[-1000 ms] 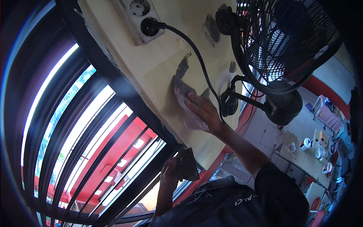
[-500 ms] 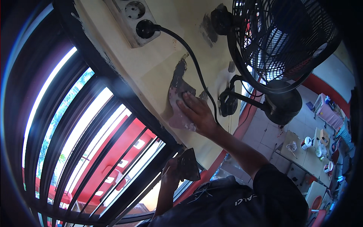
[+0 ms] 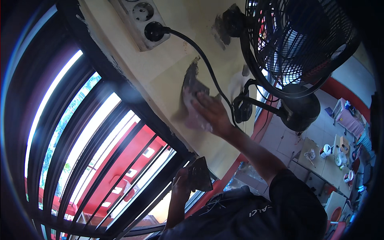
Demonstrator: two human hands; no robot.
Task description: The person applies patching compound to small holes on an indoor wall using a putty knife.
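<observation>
With fingers stretched out and lying against it, my right hand (image 3: 214,114) presses a limp pinkish-grey sheet (image 3: 196,119) to the cream wall (image 3: 160,76). The sheet is blurred by motion; whether it is cloth or sandpaper, I cannot tell. Just above the hand, a rough dark grey patch (image 3: 191,74) marks the wall. Lower down, beside the window frame, my left hand (image 3: 182,185) is closed around a dark, flat-sided block (image 3: 201,175) whose kind is unclear. Part of the left fingers is hidden behind that block.
A black fan (image 3: 300,44) is mounted right of my right hand. Its black cable (image 3: 196,48) runs close by from a plug in the white socket (image 3: 138,22). Dark window slats (image 3: 92,132) fill the left side. Tables (image 3: 316,154) with tubs stand below right.
My right hand has slid slightly down and right along the wall, the sheet moving with it and now more blurred. My left hand and the dark block have barely moved.
</observation>
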